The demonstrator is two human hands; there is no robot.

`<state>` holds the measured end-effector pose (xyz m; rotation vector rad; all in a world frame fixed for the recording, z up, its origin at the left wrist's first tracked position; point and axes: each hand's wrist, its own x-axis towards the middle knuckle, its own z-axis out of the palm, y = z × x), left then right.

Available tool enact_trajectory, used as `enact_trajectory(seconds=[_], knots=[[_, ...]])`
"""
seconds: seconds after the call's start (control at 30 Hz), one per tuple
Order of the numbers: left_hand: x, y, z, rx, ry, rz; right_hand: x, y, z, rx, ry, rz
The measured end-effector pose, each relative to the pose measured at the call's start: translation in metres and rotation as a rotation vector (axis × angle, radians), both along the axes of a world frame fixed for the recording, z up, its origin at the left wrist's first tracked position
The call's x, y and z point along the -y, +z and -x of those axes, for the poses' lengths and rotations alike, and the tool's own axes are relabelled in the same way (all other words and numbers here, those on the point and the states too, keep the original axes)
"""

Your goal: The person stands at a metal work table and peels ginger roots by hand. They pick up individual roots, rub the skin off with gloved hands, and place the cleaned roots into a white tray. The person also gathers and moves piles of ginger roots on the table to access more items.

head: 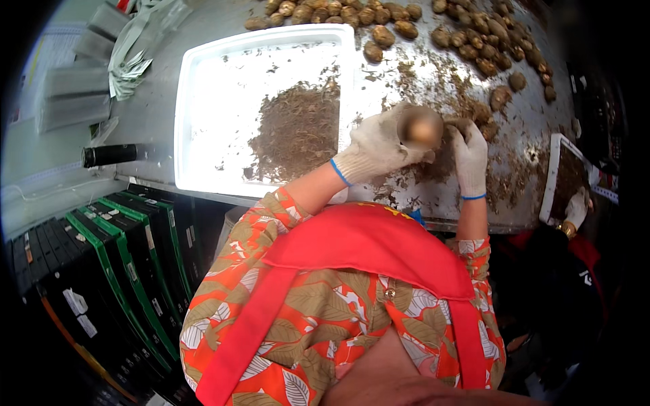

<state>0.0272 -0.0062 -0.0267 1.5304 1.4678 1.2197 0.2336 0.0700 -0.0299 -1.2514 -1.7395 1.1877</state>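
Note:
My left hand (378,139), in a white knit glove with a blue cuff, grips a round brown tuber (420,128), which looks like a small taro. Its pale end faces up, and the tuber is blurred. Close by on the right is my gloved right hand (469,152), fingers bent towards the tuber. Whether anything is between those fingertips is hidden. Brown fibrous peelings (391,190) lie scattered under both hands on the metal table (157,96). Left of them stands a white foam box (218,116) with a heap of brown fibre scraps (297,134) inside.
Many brown tubers (350,12) lie along the far side, with another pile (487,35) at far right. A black cylinder (109,155) and plastic bags (76,94) are at left. Black and green crates (117,254) stand below. Another person's gloved hand (577,207) is at a second foam box (551,177).

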Motion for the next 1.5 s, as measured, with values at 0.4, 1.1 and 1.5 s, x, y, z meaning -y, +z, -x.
enact_trajectory(seconds=[0.4, 1.1, 1.5], knots=[[-0.053, 0.042, 0.062, 0.683, 0.138, 0.444, 0.012, 0.009, -0.005, 0.122, 0.220, 0.286], [-0.040, -0.021, 0.020, 0.627, -0.135, 0.683, -0.035, 0.009, -0.057, 0.450, -0.207, -0.017], [-0.032, -0.028, 0.019, 0.439, -0.194, 0.567, -0.084, -0.002, -0.050, 0.195, -0.028, 0.061]])
